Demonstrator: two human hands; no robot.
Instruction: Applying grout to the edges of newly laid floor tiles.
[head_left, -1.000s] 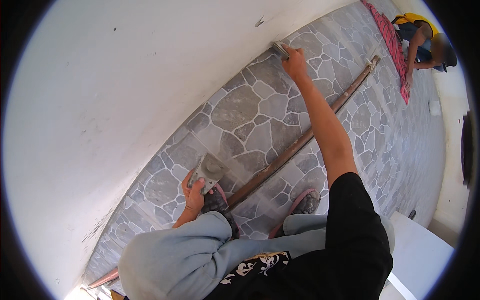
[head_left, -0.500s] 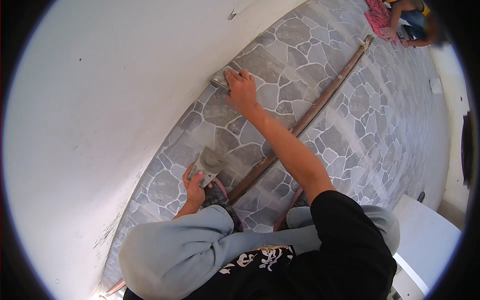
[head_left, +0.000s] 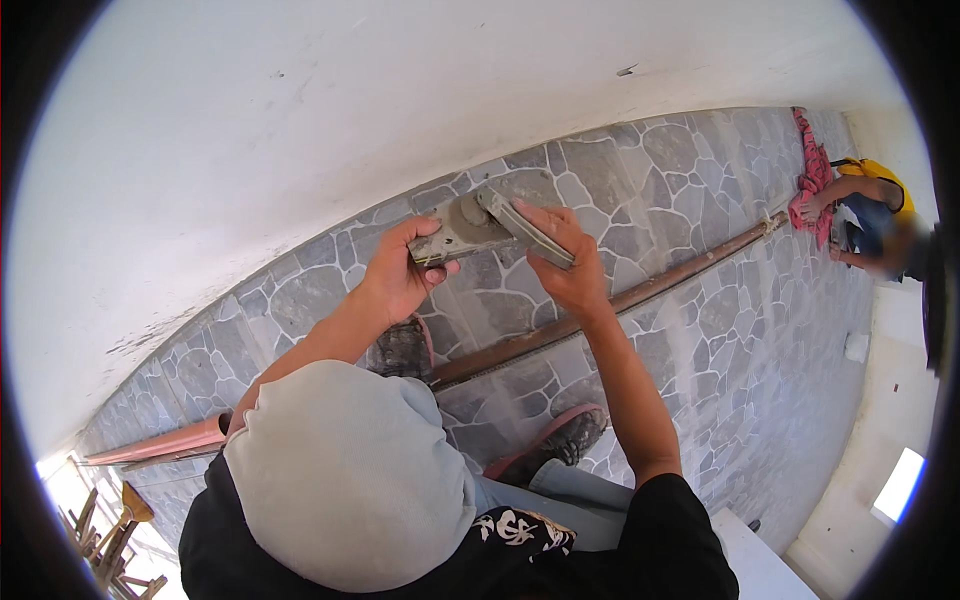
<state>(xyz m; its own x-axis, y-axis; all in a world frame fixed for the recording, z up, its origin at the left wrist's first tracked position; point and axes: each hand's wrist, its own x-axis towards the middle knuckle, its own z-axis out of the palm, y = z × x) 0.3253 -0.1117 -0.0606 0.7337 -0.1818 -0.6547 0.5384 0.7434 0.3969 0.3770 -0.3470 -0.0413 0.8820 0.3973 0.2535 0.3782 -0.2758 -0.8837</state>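
Observation:
My left hand [head_left: 398,278] is closed around the end of a flat, mortar-smeared plastering blade [head_left: 435,243]. A lump of wet grey mortar [head_left: 467,217] sits on its far part. In my right hand [head_left: 578,268] is a second, narrower-looking plastering blade [head_left: 530,233], tilted on edge, its far end against the mortar. Both tools are in the air over the stone-patterned floor [head_left: 597,180], beside the base of the white wall [head_left: 330,120].
A long brown pole [head_left: 660,285] lies diagonally across the floor beyond my shoe [head_left: 560,445]. Pinkish pipes [head_left: 165,440] lie at left, near wooden pieces [head_left: 110,540]. At far right a person [head_left: 870,195] in yellow crouches by a pink cloth [head_left: 812,180].
My right hand has come back from the foot of the wall to the blade in my left hand. My left hand has risen, and the view has turned.

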